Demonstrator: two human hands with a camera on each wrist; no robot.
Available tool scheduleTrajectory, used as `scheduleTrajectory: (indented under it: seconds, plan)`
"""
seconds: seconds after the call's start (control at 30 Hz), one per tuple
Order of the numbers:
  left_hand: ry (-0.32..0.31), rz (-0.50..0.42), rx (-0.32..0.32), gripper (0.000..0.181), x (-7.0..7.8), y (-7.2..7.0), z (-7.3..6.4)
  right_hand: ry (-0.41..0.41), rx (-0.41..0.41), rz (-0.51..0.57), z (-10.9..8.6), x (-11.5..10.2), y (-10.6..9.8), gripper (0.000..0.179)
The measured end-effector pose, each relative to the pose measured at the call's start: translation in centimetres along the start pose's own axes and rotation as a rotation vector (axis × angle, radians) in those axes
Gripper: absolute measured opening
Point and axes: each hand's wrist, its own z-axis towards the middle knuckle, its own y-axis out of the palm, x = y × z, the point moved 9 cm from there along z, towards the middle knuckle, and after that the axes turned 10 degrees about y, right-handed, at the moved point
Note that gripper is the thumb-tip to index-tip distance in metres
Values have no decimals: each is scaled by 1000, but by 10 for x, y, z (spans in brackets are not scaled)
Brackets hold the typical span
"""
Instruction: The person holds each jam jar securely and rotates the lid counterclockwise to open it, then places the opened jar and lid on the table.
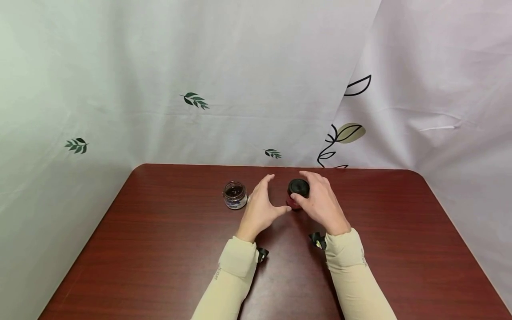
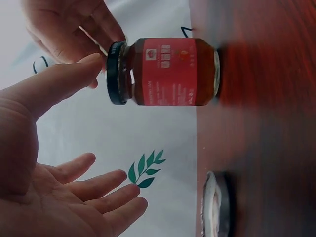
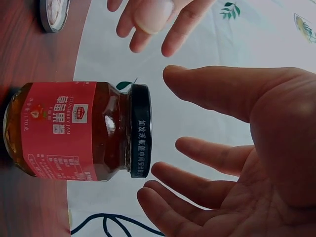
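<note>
A strawberry jam jar (image 3: 61,131) with a red label stands upright on the table, its black lid (image 1: 298,188) on. My right hand (image 1: 323,202) hovers just over that lid, fingers spread and thumb apart from them; in the right wrist view a gap shows between the fingertips and the lid. My left hand (image 1: 260,210) is held to the left of the jar with its fingers extended and holds nothing. Behind the left hand, a loose lid (image 2: 217,205) lies on the table, its pale inside showing. An uncovered glass jar (image 1: 235,195) with dark contents stands farther left.
The reddish-brown wooden table (image 1: 160,249) has rounded far corners. A white cloth (image 1: 240,58) with leaf prints hangs along its back and sides. Dark wrist devices (image 1: 318,240) sit at the cream sleeves (image 1: 348,262).
</note>
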Motion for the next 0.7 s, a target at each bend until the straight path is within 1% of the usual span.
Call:
scheduleTrajectory:
  seconds: [0.1,0.37,0.57,0.7]
  plan:
    - [-8,4,-10,93,-1,5,1,9,-7,0,1,2,1,65]
    - [-51,-5,-51,96,-8,23,2,14,-6,-7,2,6,4,65]
    - [-57,-17,-67,94,-9,32,4,21,-7,-4,3,8,5,65]
    - [-61,-7,-79,94,-10,37,7,26,-16,-7,4,9,6,65]
